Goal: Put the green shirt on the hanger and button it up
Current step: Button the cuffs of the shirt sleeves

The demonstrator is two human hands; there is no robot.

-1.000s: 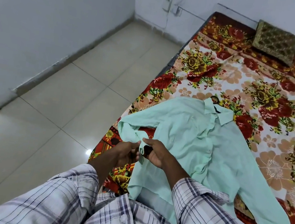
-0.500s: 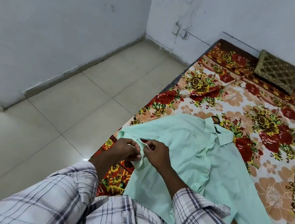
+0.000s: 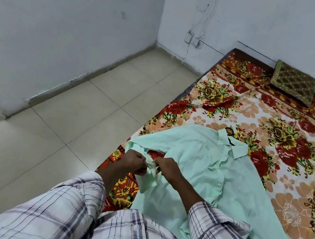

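Green shirt (image 3: 202,166) lies flat on the bed (image 3: 254,112), front up, collar (image 3: 232,145) pointing away from the person, one sleeve trailing down the right side toward the btm-right corner. Front placket looks mostly closed w/ some puckering mid-way; can't tell how many buttons are done. A dark bit shows inside the collar opening, prob the hanger (image 3: 230,140), so shirt seems already on it, but body of hanger is hidden under fabric. Left hand (image 3: 133,161) and right hand (image 3: 168,167) are close together at the near-left sleeve end, both pinching the cuff (image 3: 151,167) between fingertips, looks like working a cuff button; button itself too small to see. Judgement: hanging step likely done, front mostly buttoned, cuff in progress; other sleeve's cuff and any remaining front buttons prob left. Cushion (image 3: 293,82) sits at far end of bed, tiled floor (image 3: 60,126) to the left.
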